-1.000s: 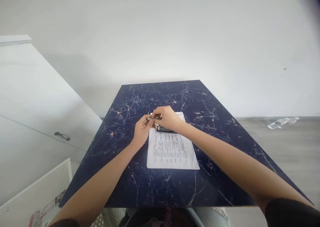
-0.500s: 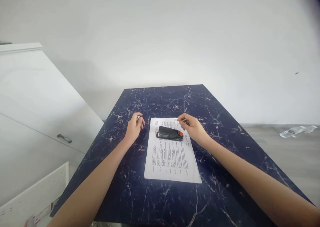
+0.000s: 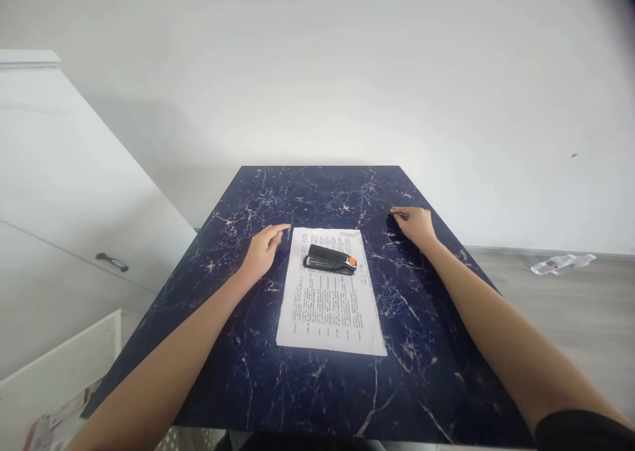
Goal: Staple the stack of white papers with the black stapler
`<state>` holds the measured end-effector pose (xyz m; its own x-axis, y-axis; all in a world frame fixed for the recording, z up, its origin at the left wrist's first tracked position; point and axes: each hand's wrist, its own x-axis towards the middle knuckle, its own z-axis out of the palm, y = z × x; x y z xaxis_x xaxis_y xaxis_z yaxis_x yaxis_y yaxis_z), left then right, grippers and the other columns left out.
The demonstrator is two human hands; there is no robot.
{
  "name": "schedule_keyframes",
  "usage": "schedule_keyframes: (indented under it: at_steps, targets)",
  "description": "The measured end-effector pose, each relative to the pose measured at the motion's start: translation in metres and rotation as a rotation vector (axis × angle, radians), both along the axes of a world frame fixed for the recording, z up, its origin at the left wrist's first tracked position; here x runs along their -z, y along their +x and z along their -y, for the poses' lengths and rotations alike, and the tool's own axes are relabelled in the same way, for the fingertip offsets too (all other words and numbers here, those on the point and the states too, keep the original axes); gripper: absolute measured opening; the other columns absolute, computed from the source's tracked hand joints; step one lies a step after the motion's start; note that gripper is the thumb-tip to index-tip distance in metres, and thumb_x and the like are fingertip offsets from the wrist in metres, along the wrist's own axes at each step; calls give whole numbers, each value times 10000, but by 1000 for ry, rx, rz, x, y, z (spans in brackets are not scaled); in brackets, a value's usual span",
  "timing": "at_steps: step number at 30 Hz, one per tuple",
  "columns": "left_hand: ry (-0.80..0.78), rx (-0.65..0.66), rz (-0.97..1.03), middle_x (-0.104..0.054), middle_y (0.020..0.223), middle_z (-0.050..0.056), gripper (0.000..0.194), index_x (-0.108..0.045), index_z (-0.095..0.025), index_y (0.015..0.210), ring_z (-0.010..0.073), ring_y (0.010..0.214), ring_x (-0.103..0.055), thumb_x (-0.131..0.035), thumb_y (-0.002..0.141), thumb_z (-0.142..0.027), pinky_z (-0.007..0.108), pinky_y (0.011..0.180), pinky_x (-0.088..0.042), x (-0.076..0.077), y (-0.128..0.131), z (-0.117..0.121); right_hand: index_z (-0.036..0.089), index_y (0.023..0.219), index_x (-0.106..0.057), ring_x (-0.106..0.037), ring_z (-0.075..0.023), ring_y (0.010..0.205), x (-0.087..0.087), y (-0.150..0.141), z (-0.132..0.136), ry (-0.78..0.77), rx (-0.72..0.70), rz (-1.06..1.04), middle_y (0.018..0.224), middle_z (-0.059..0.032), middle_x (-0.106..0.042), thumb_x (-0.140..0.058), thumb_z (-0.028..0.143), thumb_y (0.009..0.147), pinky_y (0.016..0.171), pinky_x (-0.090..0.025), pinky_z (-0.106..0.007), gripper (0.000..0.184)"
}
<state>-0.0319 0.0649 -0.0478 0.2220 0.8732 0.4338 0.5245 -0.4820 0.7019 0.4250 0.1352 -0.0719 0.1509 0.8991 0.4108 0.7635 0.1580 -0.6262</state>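
A stack of printed paper sheets [image 3: 322, 319] lies on the dark blue marbled table, its text running sideways. On its upper half rests a black stapler [image 3: 327, 260] with an orange button at its right end. My left hand [image 3: 264, 249] is at the paper's upper left edge, index finger stretched towards the corner, thumb apart, with nothing visible in it. To the right of the sheets, over the table, my right hand [image 3: 415, 226] has its fingers pinched together. A small dark bit shows under those fingers, too small to name.
The marbled table [image 3: 317, 196] stands close to a white wall [image 3: 317, 67]. A white cabinet [image 3: 64, 173] with a dark handle [image 3: 112, 261] is at the left. Clear plastic packaging [image 3: 560, 264] lies on the floor at the right.
My right hand has moved away from the stapler, to the right and farther back, off the paper. My left hand's index finger has straightened towards the paper's corner. The view has shifted slightly.
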Motion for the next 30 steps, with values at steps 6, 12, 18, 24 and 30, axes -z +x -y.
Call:
schedule_keyframes:
  at_steps: [6, 12, 18, 24, 30]
  targets:
    - [-76, 101, 45, -577, 977, 63, 412, -674, -257, 1349, 161, 755, -551, -401, 1051, -332, 273, 679, -502, 7, 5, 4, 181, 1058, -814, -696, -317, 1158, 10, 1, -1, 13, -141, 329, 1207, -111, -764, -549, 166, 828, 1110, -492, -470, 351]
    - [-155, 166, 178, -605, 1003, 64, 377, -697, -236, 1295, 106, 640, -528, -437, 1046, -346, 237, 567, -473, 11, 18, 14, 195, 1060, -786, -600, -340, 1234, -23, -54, 36, 196, -66, 318, 1304, -124, -704, -538, 172, 883, 1089, -475, -544, 306]
    - [-242, 97, 288, -688, 839, 41, 317, -690, -183, 1150, 94, 510, -559, -551, 1011, -432, 219, 456, -428, 4, 25, 24, 253, 1133, -721, -653, -301, 1056, -45, -152, 114, 66, -436, 31, 1125, -94, -725, -621, 376, 952, 921, -556, -501, 241]
    - [-140, 93, 135, -706, 783, 21, 291, -754, -214, 1050, 112, 563, -595, -547, 1029, -417, 257, 588, -501, 0, 29, 31, 287, 1264, -647, -649, -310, 1047, -25, -180, 130, -20, -551, 7, 1116, -93, -700, -651, 349, 931, 910, -551, -522, 339]
    - [-63, 47, 133, -771, 1022, 66, 194, -789, -253, 1043, 183, 821, -703, -643, 972, -359, 288, 636, -543, -3, 34, 37, 269, 1174, -663, -666, -287, 1019, -22, -174, 125, -64, -537, -71, 1097, -81, -710, -655, 322, 929, 893, -549, -478, 251]
